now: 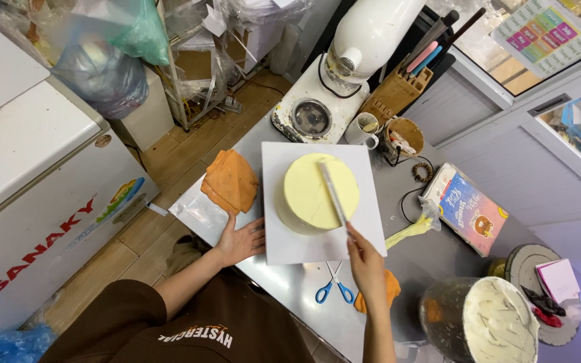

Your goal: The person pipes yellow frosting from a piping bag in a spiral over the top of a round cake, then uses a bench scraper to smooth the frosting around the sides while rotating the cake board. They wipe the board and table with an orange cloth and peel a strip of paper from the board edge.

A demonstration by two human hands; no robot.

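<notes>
A round cake (311,195) coated in pale yellow cream stands on a square white board (364,232) on the metal table. My right hand (364,262) grips a long flat spatula (334,191) whose blade lies across the top of the cake. My left hand (242,240) rests flat and open on the table, touching the board's left edge.
Orange cloths (231,180) lie left of the board. Blue-handled scissors (334,289) and a yellow piping bag (411,230) sit near my right hand. A metal bowl of white cream (489,323) stands at lower right. A white stand mixer (344,67), knife block (395,94) and freezer (28,168) surround the table.
</notes>
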